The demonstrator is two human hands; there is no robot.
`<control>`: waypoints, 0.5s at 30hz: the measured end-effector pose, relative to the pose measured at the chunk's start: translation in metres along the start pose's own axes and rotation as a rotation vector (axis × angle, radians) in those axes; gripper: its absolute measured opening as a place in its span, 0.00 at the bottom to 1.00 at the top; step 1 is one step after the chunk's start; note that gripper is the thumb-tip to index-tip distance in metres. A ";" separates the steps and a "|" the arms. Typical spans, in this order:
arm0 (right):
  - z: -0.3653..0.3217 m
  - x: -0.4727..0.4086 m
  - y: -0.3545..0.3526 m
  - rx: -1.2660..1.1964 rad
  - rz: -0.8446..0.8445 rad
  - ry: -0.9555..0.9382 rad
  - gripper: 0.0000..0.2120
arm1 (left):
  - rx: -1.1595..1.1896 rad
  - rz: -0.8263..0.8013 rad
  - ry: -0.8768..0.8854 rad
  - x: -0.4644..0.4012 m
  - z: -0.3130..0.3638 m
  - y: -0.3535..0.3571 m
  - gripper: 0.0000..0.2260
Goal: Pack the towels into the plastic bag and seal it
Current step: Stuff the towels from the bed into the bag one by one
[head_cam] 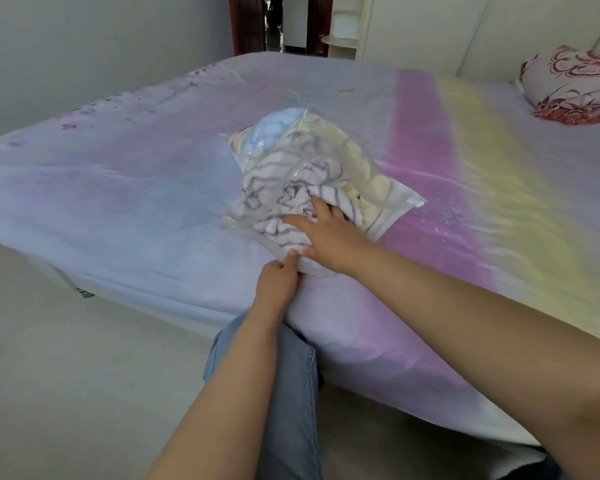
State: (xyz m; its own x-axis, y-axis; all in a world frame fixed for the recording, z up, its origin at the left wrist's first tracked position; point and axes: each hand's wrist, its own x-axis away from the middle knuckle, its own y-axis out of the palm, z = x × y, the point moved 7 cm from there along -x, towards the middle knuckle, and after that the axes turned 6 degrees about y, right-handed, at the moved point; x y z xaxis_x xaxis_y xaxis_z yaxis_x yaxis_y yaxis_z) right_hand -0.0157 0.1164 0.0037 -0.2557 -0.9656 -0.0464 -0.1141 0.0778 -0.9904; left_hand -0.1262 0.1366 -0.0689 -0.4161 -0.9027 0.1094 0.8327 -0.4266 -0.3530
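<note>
On the bed (153,188), which fills most of the head view, a pastel sheet (447,168) runs in bands of pale blue, lilac, pink and yellow, smooth apart from light ripples on the right. Room: grey wall to the left, pale floor (66,375) below the bed's near edge, a dark-framed doorway (274,22) at the far end with a cream shelf unit (343,29) beside it. One red-and-white floral pillow (575,84) lies at the far right corner. One clear plastic bag (400,199) sits near the middle of the mattress, closer to the near edge than the far one. Towels inside, counted by colour: one white with grey-purple stripes (291,178) on top, one light blue (274,129) at the far end, one pale yellow (368,157) along the right side; whether more lie beneath cannot be told. Two hands in view. Right hand (329,240) lies flat with fingers spread, pressing down on the striped towel at the bag's near end. Left hand (279,282) pinches the bag's near edge between thumb and fingertips, just beside the right wrist. Bag mouth: cannot tell whether sealed. Open sheet lies all round the bag, widest to the left and right. The person's jeans-clad leg (291,393) stands against the near edge of the mattress.
</note>
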 end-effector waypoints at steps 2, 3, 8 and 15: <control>0.000 -0.003 0.004 0.005 -0.021 -0.007 0.31 | 0.034 -0.017 0.018 -0.006 0.001 -0.003 0.22; -0.001 -0.004 0.006 0.023 -0.010 -0.016 0.31 | 0.021 -0.015 0.054 -0.006 0.003 -0.003 0.22; 0.000 -0.029 0.006 0.146 -0.033 0.087 0.33 | -0.122 0.055 0.251 0.007 0.017 -0.003 0.24; 0.007 -0.108 0.016 0.296 -0.130 0.201 0.25 | 0.000 0.131 0.289 0.007 0.008 -0.022 0.24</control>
State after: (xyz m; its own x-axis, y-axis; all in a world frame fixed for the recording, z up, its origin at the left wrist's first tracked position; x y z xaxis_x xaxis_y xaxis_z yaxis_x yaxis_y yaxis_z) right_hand 0.0168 0.2200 -0.0080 -0.4439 -0.8926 0.0794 0.1167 -0.1454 -0.9825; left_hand -0.1445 0.1388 -0.0533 -0.3917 -0.8969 -0.2052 0.8862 -0.3078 -0.3462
